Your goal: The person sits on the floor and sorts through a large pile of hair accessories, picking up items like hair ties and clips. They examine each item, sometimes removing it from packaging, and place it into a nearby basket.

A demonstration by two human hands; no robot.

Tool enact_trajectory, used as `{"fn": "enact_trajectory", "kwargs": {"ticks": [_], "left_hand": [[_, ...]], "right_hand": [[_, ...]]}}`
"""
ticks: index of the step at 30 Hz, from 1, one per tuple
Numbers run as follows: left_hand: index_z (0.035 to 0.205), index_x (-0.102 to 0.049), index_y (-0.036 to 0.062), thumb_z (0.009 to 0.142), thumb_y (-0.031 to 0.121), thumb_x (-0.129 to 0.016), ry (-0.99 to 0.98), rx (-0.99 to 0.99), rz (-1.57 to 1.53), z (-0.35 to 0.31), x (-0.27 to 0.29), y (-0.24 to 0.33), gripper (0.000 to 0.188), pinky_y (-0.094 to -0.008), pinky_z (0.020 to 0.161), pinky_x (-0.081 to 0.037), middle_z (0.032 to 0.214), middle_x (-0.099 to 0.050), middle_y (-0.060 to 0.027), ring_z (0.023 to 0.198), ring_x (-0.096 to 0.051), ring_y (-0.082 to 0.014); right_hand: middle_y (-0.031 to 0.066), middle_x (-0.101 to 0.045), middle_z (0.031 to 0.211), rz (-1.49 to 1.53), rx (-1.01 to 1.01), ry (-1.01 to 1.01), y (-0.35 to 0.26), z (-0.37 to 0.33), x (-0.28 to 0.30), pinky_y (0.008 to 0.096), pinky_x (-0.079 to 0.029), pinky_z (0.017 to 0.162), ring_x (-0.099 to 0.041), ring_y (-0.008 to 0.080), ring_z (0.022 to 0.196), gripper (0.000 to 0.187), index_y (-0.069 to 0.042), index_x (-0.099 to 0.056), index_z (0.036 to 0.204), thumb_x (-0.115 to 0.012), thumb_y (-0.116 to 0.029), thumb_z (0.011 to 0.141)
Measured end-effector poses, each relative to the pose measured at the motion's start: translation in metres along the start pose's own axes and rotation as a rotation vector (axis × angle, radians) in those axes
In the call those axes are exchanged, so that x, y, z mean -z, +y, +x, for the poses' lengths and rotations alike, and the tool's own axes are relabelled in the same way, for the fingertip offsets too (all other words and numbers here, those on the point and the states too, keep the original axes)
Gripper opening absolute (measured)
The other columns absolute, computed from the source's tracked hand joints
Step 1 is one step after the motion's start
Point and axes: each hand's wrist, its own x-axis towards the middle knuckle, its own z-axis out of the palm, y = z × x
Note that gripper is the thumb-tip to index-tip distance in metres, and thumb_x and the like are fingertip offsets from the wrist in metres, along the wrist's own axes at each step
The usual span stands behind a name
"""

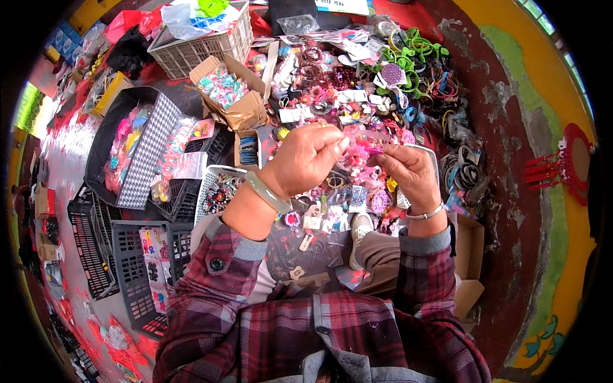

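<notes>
My left hand (305, 158) is closed in a pinch, thumb against the curled fingers, in front of my chest. From its fingertips a pale translucent strip (371, 135) seems to reach to the right; what exactly the pinch holds is too small to tell. Close beside it, my right hand (412, 171) pinches a bright pink hair accessory (375, 151) between thumb and fingers. Below and beyond both hands spreads a heap of pink hair ornaments (319, 96), many on small white cards. A white basket (209, 185) of small accessories stands below my left wrist.
Left are a houndstooth box (150, 150), a black crate (137, 274) and an open carton of packets (223, 89). A beige crate (207, 51) stands at the far left. Green headbands (415, 57) and dark hair bands (463, 169) lie right. An open cardboard box (469, 249) sits by my right elbow.
</notes>
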Motion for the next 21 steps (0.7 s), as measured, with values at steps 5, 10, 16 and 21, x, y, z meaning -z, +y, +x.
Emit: {"fn": "enact_trajectory", "kwargs": {"ticks": [5, 10, 16, 21], "left_hand": [[0.088, -0.058, 0.0000, 0.086, 0.016, -0.054, 0.074, 0.194, -0.308, 0.000, 0.000, 0.001, 0.016, -0.0235, 0.069, -0.042, 0.079, -0.060, -0.0052, 0.074, -0.054, -0.0096], [0.115, -0.044, 0.0061, 0.081, 0.013, -0.062, 0.119, 0.153, -0.720, 0.003, -0.009, 0.010, 0.039, -0.0245, 0.075, -0.043, 0.107, -0.054, -0.0081, 0.085, -0.053, -0.0107], [0.128, -0.031, 0.0090, 0.071, 0.008, -0.071, 0.031, 0.004, -0.514, 0.003, -0.008, 0.000, 0.070, -0.0277, 0.081, -0.044, 0.122, -0.046, -0.0128, 0.090, -0.053, -0.0136], [0.132, -0.026, 0.0062, 0.070, 0.008, -0.071, 0.047, 0.177, -0.799, 0.003, -0.008, 0.002, 0.076, -0.0284, 0.084, -0.044, 0.113, -0.053, -0.0141, 0.100, -0.053, -0.0171]], "right_hand": [[0.0078, -0.064, 0.077, -0.005, -0.024, -0.016, -0.008, -0.001, 0.004, 0.0249, -0.047, 0.065, -0.060, 0.0126, 0.071, 0.012, 0.002, -0.065, 0.087, -0.058, -0.005, 0.080], [0.0081, -0.065, 0.078, 0.359, -0.066, 0.127, 0.003, -0.002, -0.002, 0.0264, -0.049, 0.067, -0.062, 0.0150, 0.073, 0.012, 0.002, -0.065, 0.087, -0.058, -0.006, 0.081], [0.0090, -0.066, 0.081, 0.330, -0.051, 0.151, 0.002, -0.001, 0.001, 0.0260, -0.048, 0.068, -0.062, 0.0149, 0.074, 0.013, 0.003, -0.065, 0.088, -0.058, -0.006, 0.081], [0.0094, -0.066, 0.082, 0.293, 0.060, 0.131, 0.002, -0.003, 0.007, 0.0251, -0.046, 0.068, -0.061, 0.0146, 0.075, 0.017, 0.003, -0.065, 0.088, -0.053, -0.008, 0.083]]}}
